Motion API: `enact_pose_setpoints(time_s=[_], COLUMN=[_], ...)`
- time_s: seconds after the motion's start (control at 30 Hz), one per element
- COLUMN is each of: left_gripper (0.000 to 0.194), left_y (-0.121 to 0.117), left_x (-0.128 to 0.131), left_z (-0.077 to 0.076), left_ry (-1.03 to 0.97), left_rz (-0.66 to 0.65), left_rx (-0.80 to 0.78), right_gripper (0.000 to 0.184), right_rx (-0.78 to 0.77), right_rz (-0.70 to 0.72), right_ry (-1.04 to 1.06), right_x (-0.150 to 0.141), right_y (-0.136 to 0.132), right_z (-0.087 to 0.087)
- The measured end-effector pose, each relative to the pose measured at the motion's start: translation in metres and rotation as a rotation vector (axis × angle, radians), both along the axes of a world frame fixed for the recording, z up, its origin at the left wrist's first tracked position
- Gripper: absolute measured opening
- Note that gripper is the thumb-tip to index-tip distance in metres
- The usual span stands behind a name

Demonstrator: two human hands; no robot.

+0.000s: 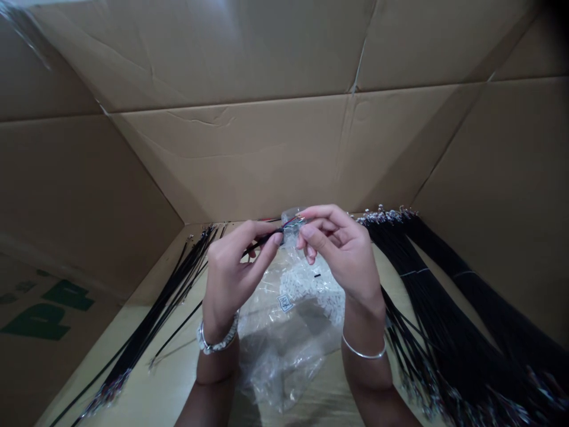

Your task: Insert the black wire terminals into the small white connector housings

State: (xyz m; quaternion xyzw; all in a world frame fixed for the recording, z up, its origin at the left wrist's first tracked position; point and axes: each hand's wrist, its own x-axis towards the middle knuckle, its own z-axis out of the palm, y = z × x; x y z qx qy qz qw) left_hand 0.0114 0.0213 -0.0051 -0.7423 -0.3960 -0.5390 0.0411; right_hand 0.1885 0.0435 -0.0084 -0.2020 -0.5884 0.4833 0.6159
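- Black cable runs from near left to far right between my hands, above a clear plastic bag, its tip nearer my right hand.
- My left hand pinches it; my right hand curls half-closed at the tip, its hold unclear.

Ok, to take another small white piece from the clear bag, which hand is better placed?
Probably the right hand: its fingers are close above the clear plastic bag and hold no cable that I can see, while the left hand grips the black cable.

Thin black cable, red-wired end, held up
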Motion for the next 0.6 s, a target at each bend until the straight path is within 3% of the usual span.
enact_pose_setpoints(time_s=[0.6], left_gripper=[0.012], left_y=[-0.001], left_x=[0.006], left_z=[-0.003], left_ry=[-0.006], left_rz=[0.086], left_rx=[0.164], right_gripper=[0.008], right_rx=[0.005], right_rz=[0.015], right_ry=[-0.009], right_x=[-0.014], right_y=[0.004], right_z=[-0.001])
